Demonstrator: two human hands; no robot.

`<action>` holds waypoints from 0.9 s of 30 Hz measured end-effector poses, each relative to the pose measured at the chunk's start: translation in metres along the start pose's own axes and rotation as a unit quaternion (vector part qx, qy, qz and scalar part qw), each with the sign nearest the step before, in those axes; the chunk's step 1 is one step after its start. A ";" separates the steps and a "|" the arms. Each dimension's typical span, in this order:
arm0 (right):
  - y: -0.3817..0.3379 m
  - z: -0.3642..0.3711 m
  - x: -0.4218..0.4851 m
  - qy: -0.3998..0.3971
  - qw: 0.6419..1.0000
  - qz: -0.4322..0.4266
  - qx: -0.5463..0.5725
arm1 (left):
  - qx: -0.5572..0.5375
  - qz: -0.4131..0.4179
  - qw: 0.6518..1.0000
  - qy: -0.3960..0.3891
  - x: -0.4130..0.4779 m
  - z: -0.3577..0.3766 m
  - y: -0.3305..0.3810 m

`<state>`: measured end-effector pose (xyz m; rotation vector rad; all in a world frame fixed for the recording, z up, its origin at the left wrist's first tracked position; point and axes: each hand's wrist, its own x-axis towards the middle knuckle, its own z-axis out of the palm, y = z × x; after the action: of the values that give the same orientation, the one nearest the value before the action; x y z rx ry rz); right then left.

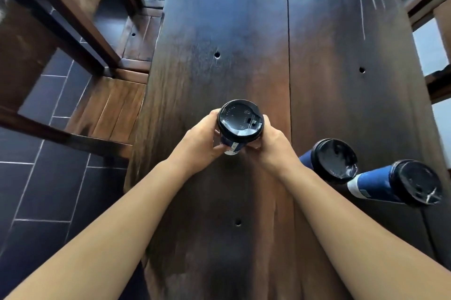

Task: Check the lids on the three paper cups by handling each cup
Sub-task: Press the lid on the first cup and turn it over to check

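Observation:
Three blue paper cups with black plastic lids are on a long dark wooden table [317, 60]. The first cup [240, 121] is in the middle, held between both hands, its lid facing the camera. My left hand [202, 143] wraps the cup's left side and my right hand [273, 146] grips its right side just under the lid's rim. The second cup [332, 160] stands to the right, partly behind my right wrist. The third cup [400, 181] stands farther right near the table's edge. Both have their lids on.
A wooden bench [114, 107] runs along the table's left side over a dark tiled floor [48, 190]. Small round holes dot the tabletop. More wooden furniture stands at the far right [436, 80].

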<state>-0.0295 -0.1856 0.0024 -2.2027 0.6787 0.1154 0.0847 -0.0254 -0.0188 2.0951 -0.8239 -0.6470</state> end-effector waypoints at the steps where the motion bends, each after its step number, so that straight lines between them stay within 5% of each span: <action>1: 0.001 0.002 0.000 0.004 1.000 0.000 0.006 | -0.001 0.000 1.000 0.002 0.000 0.001 -0.002; 21: 0.026 0.033 0.003 -0.018 1.000 0.004 0.006 | 0.034 -0.022 0.999 -0.003 -0.009 0.021 -0.034; 27: 0.035 0.034 -0.021 -0.074 0.992 0.071 -0.080 | 0.120 -0.124 0.983 -0.057 -0.039 0.026 -0.040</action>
<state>-0.0607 -0.1699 -0.0381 -2.2693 0.7636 0.4151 0.0546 0.0101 -0.0593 2.4228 -0.7383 -0.8421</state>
